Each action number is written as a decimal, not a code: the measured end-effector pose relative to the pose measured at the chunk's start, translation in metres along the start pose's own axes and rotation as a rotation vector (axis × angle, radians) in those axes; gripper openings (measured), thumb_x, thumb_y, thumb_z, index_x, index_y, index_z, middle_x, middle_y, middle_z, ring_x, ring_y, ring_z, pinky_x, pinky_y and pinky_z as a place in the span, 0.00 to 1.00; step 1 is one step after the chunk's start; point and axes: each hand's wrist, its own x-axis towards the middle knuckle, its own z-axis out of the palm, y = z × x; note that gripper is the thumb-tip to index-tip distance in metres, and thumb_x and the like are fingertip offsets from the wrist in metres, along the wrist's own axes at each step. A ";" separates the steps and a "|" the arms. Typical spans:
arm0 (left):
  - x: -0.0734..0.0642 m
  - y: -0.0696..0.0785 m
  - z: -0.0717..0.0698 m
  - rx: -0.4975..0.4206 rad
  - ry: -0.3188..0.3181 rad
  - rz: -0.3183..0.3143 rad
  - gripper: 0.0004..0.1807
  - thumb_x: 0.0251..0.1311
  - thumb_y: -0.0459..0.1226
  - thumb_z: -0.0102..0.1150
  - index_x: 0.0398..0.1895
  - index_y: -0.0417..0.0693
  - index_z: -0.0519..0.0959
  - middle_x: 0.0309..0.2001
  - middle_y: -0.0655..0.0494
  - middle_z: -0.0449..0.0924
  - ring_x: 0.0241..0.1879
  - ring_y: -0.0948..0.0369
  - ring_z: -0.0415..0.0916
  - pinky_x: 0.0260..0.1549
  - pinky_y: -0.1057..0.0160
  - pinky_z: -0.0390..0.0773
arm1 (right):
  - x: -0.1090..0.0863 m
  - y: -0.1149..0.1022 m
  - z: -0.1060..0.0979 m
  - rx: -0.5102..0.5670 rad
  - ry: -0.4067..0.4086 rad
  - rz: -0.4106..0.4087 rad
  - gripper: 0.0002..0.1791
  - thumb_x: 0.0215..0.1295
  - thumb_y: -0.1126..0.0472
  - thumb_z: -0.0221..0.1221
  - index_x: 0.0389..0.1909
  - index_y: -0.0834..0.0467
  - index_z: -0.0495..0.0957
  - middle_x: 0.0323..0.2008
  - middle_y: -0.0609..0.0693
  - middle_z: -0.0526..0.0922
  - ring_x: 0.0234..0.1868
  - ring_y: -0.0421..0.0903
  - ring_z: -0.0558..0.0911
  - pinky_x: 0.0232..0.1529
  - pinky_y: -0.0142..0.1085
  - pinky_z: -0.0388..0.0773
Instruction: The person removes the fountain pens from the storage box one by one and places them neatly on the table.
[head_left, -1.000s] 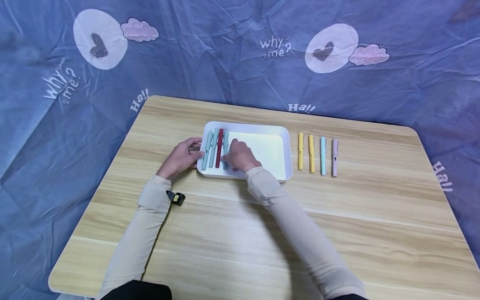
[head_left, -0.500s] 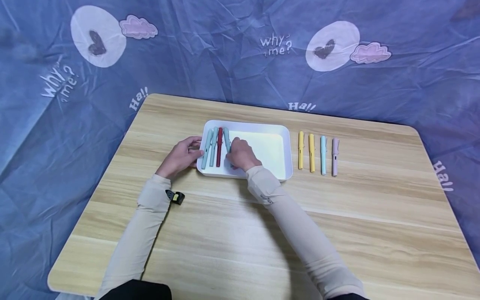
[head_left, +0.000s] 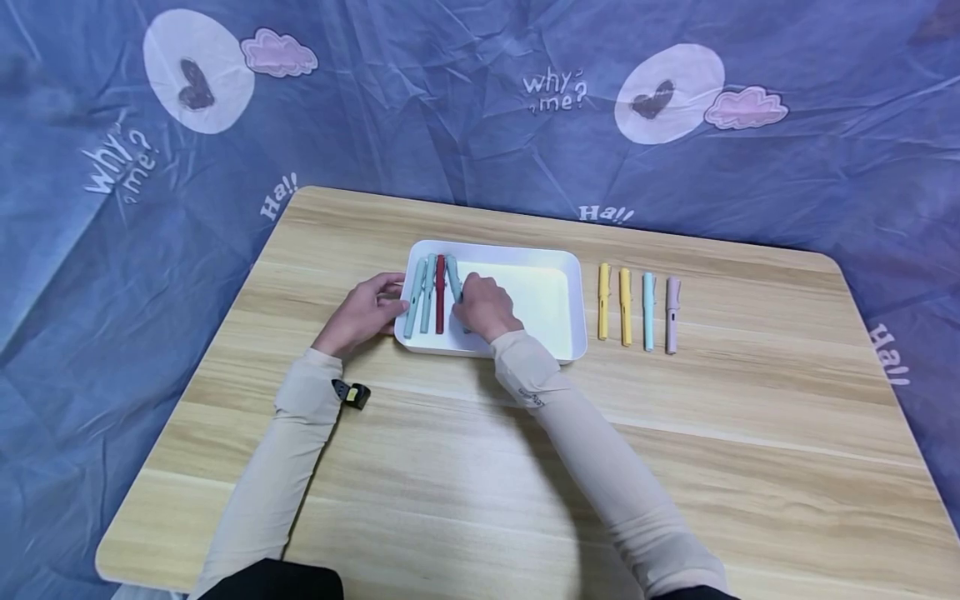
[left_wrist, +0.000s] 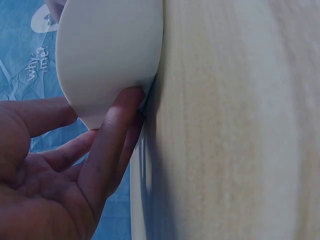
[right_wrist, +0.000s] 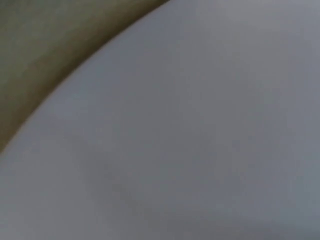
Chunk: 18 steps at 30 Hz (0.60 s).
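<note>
A white tray (head_left: 577, 304) lies on the table, with two pale green pens (head_left: 414, 300) and a red pen (head_left: 440, 296) side by side at its left end. My left hand (head_left: 362, 315) holds that end, thumb at the rim; in the left wrist view its fingertips (left_wrist: 131, 95) press the outer wall. Inside the tray, my right hand (head_left: 486, 307) pinches another pale green pen (head_left: 453, 277) by its lower part, its top leaning toward the red one. Those right fingertips are hidden. Blurred tray wall (right_wrist: 200, 120) fills most of the right wrist view.
Right of the tray, two yellow pens (head_left: 626, 307), a light blue pen (head_left: 648, 312) and a lilac pen (head_left: 672, 317) lie in a row on the wooden table (head_left: 420, 492). A blue printed cloth (head_left: 450, 108) hangs behind the table.
The pale green pen at my right hand has gone from nearly parallel with the red pen to slanted, its lower end shifted right. My right hand moved slightly right; the left stayed put.
</note>
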 end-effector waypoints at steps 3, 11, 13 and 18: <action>0.000 0.000 0.000 -0.003 0.000 0.002 0.33 0.77 0.32 0.53 0.80 0.38 0.57 0.70 0.36 0.68 0.65 0.44 0.74 0.44 0.60 0.87 | 0.000 0.001 -0.001 0.030 -0.008 -0.003 0.09 0.75 0.60 0.61 0.34 0.60 0.75 0.28 0.55 0.80 0.25 0.47 0.77 0.23 0.35 0.70; 0.001 0.000 0.000 0.004 0.001 0.005 0.32 0.77 0.32 0.53 0.80 0.38 0.58 0.70 0.35 0.68 0.65 0.43 0.74 0.43 0.61 0.87 | -0.004 0.002 -0.004 0.078 -0.020 -0.003 0.09 0.74 0.62 0.60 0.32 0.60 0.77 0.25 0.53 0.81 0.23 0.45 0.75 0.22 0.34 0.69; 0.001 0.000 0.000 0.010 0.002 0.006 0.32 0.77 0.32 0.53 0.80 0.38 0.58 0.70 0.35 0.68 0.65 0.43 0.74 0.43 0.60 0.87 | -0.004 0.002 -0.004 0.085 -0.021 -0.002 0.09 0.74 0.62 0.61 0.32 0.60 0.78 0.26 0.53 0.81 0.23 0.45 0.76 0.22 0.33 0.69; 0.001 0.000 0.000 0.004 -0.001 0.008 0.32 0.76 0.32 0.53 0.80 0.38 0.58 0.70 0.35 0.68 0.65 0.42 0.74 0.43 0.59 0.88 | -0.005 0.004 -0.004 0.101 -0.024 0.001 0.07 0.73 0.62 0.62 0.34 0.60 0.80 0.28 0.54 0.83 0.25 0.45 0.77 0.23 0.34 0.70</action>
